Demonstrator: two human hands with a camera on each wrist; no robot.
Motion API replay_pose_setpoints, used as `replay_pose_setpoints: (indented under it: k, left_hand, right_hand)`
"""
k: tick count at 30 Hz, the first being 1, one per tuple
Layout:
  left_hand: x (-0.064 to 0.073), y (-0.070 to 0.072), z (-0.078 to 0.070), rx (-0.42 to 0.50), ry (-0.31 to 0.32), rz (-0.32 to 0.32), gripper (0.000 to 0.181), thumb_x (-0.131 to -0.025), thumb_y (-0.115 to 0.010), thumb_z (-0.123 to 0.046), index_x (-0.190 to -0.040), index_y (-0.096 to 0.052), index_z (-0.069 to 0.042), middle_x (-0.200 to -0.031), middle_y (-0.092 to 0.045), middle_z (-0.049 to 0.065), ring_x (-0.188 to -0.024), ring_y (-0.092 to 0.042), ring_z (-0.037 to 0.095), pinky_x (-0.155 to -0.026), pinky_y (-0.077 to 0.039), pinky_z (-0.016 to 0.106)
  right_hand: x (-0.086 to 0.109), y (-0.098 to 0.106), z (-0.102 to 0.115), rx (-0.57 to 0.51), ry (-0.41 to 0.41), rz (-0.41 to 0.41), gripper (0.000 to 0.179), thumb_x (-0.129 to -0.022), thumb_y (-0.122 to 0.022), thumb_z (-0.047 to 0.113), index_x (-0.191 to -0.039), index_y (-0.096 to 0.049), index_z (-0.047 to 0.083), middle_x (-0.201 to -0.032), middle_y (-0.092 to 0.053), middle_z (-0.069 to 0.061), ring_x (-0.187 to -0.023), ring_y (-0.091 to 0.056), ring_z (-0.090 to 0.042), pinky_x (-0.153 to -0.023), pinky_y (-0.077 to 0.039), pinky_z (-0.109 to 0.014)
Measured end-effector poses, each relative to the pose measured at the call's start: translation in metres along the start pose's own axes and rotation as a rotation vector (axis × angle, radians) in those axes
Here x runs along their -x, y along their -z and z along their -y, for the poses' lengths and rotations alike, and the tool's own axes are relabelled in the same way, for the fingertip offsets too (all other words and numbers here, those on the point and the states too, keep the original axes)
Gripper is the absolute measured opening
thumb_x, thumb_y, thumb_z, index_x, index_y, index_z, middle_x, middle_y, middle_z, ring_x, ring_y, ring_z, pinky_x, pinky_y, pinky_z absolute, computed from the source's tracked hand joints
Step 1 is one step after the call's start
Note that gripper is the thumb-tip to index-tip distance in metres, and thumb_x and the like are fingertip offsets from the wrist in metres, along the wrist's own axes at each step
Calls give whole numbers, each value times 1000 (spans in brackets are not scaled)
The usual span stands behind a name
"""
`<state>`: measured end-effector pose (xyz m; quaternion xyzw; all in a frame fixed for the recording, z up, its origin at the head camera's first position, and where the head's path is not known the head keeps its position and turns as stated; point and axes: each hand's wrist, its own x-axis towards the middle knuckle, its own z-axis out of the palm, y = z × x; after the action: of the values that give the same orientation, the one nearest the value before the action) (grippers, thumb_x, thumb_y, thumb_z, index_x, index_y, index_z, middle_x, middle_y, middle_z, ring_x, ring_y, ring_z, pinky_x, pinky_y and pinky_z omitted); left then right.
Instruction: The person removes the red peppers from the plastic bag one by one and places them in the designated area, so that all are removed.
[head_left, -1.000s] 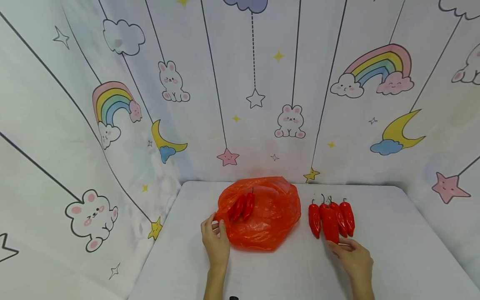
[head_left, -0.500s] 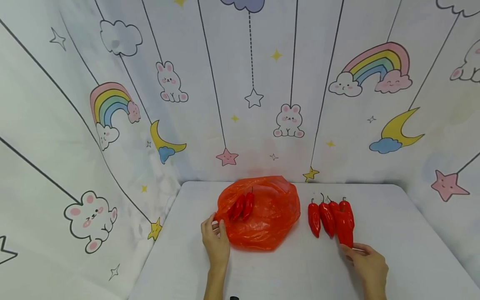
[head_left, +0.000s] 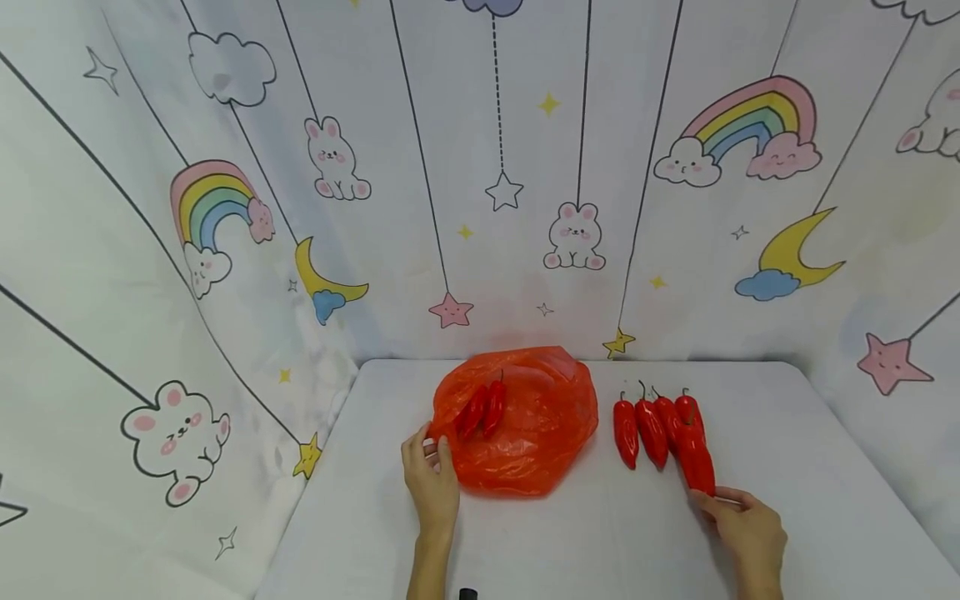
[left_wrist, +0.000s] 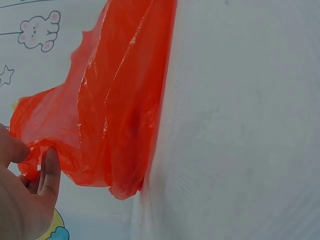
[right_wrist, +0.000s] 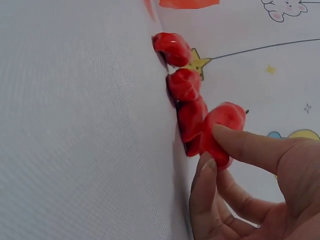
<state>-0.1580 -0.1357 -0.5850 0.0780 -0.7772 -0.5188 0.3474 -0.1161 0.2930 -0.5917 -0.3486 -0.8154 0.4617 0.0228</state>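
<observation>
Right hand (head_left: 744, 529) and held pepper (head_left: 696, 468) have shifted rightward since the earlier frame, reaching the right end of the row of four peppers (head_left: 652, 435); the left hand (head_left: 432, 479) has kept its place. Right fingers (right_wrist: 201, 192): clamped on the near end of the held pepper, thumb opposed. Long axis: runs forward from the fingertips, leaning slightly left, stem end farthest away. Clearance: the right wrist view shows the held pepper standing off the tabletop (head_left: 787, 454); contact with the pepper beneath cannot be confirmed. Row position: ahead and to the left of the right fingers. Red bag (head_left: 528, 458): farther left of those fingers, past the row, with a pair of peppers (head_left: 494, 408) in its opening. Left fingers (left_wrist: 49, 172): pinched on the bag's left edge. Controlling relation: the bag separates the left fingers from the row; the right hand is nearer the row.
</observation>
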Motion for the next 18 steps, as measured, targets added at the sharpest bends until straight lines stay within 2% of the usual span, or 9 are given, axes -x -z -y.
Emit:
replay_pose_setpoints:
  k: [4,10,18]
  left_hand:
    - [0,-1,1,7,4,4,37,-103,-66,-12,-140,-60,-9,-121,-57,7,-97,-60,15,-80,-56,18]
    - [0,-1,2,21,24,17,37,-104,-66,-13,-140,-60,-11,-122,-56,5,-99,-60,14,-80,-57,20]
    - [0,-1,-1,11,31,14,37,-103,-66,-12,-139,-61,-11,-120,-57,5,-98,-59,13,-80,-57,19]
  right_hand:
    - [0,3,-3,4,-13,-4,70,-87,-83,46,-126,-65,-9,-89,-74,-23,-87,-61,-35,-58,-47,-33]
    - [-1,5,-5,5,-52,1,69,-89,-82,42,-127,-61,-10,-80,-73,-18,-69,-66,-25,-57,-49,-31]
    - [1,7,-5,-15,-101,17,68,-94,-78,38,-133,-55,-13,-79,-72,-16,-61,-69,-23,-70,-50,-38]
